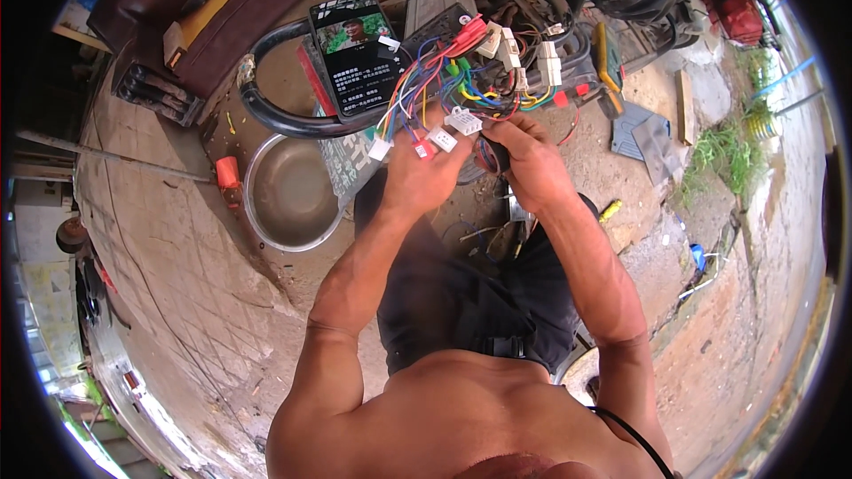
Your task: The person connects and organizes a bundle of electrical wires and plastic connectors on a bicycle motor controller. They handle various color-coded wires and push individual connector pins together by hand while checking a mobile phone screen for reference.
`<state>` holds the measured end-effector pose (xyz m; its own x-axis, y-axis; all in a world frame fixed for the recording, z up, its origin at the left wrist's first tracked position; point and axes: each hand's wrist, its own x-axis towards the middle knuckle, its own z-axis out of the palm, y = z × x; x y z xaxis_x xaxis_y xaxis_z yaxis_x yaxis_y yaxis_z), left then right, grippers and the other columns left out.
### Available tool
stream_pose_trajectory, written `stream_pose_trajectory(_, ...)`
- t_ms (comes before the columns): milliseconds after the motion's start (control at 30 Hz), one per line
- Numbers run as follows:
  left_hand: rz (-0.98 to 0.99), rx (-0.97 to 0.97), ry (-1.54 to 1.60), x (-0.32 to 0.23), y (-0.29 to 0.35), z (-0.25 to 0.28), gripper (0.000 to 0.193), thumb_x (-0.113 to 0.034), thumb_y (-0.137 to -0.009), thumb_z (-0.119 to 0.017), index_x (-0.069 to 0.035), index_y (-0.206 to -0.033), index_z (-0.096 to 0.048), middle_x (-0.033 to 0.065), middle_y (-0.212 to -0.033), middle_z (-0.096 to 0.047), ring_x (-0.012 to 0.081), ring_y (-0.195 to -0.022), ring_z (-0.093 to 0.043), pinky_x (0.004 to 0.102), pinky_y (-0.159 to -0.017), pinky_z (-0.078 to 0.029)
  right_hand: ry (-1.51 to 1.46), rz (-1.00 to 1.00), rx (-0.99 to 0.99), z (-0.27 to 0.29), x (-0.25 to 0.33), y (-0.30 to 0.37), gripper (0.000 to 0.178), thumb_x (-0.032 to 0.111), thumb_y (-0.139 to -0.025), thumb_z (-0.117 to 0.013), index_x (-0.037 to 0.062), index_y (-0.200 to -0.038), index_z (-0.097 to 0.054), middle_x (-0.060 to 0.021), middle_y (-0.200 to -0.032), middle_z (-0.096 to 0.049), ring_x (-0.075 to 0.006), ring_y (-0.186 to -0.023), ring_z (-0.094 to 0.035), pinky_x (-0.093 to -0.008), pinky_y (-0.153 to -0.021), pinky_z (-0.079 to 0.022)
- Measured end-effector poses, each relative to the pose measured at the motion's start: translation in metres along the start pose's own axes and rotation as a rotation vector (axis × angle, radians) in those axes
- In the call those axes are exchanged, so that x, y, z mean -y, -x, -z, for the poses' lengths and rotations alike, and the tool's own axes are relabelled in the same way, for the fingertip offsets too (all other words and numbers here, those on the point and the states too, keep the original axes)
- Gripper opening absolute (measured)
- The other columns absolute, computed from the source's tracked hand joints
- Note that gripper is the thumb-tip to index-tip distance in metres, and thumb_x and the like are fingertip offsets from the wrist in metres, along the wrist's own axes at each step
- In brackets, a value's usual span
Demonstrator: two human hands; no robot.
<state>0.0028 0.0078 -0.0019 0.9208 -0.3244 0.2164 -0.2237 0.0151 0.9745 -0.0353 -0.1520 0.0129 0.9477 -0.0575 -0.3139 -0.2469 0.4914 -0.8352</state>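
Note:
A tangle of coloured wires [417,89] with white plug connectors hangs between my hands. My left hand [422,176] is closed around part of this bundle. A white multi-pin connector [463,121], a smaller white connector [441,138] and a red connector [424,151] stick out at its fingers. Close by on the right, my right hand [534,167] pinches thin wires, its fingertips partly hidden. Dark sheathing shows just under those fingers. More pale connectors [548,62] and a red-wrapped wire bunch [469,34] lie just beyond.
A lit phone [355,58] leans against a black curved tube [257,106]. Behind sits a grey box [439,4]. On the left stand a metal basin [257,191] and an orange-red piece [228,173]. A yellow-edged meter [608,58] and grey plates [632,131] lie right.

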Motion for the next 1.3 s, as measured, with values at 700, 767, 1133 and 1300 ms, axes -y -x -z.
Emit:
stream_pose_trajectory(700,0.128,0.152,-0.163,-0.020,-0.007,0.007,0.026,-0.024,-0.099,-0.063,-0.002,-0.111,-0.069,0.0134,-0.096,-0.075,0.0279,-0.089,-0.072,0.0401,-0.079,-0.055,0.008,-0.018,0.009,0.003,0.008,0.009,0.020,0.023,-0.095,-0.067,0.0051,-0.104,-0.069,-0.0006,-0.090,-0.066,-0.0104,-0.082,-0.063,-0.0296,-0.069,-0.051)
stream_pose_trajectory(767,0.103,0.138,-0.187,-0.020,-0.006,0.008,0.017,-0.014,-0.101,-0.063,-0.001,-0.111,-0.068,-0.0016,-0.086,-0.065,0.0064,-0.076,-0.054,0.0270,-0.067,-0.046,0.018,-0.022,0.016,0.006,0.006,0.008,0.021,0.024,-0.095,-0.068,0.0051,-0.104,-0.068,-0.0001,-0.089,-0.065,-0.0102,-0.082,-0.062,-0.0294,-0.070,-0.051)
stream_pose_trajectory(1133,0.173,0.108,-0.028,-0.014,-0.010,0.009,0.012,-0.007,-0.098,-0.064,-0.001,-0.108,-0.066,0.0059,-0.098,-0.072,0.0117,-0.089,-0.065,0.0303,-0.080,-0.054,0.247,0.088,0.017,0.008,0.003,0.016,0.035,0.034,-0.091,-0.073,0.0028,-0.106,-0.068,-0.0021,-0.095,-0.069,-0.0122,-0.088,-0.064,-0.0300,-0.077,-0.053)
stream_pose_trajectory(1300,0.085,0.122,-0.172,-0.005,-0.008,0.011,0.012,-0.006,-0.098,-0.064,0.000,-0.108,-0.066,0.0064,-0.098,-0.072,0.0122,-0.090,-0.066,0.0305,-0.080,-0.055,0.187,-0.005,0.058,0.009,0.001,0.023,0.032,0.033,-0.095,-0.068,0.0027,-0.105,-0.069,-0.0044,-0.099,-0.072,-0.0132,-0.087,-0.067,-0.0293,-0.078,-0.053)
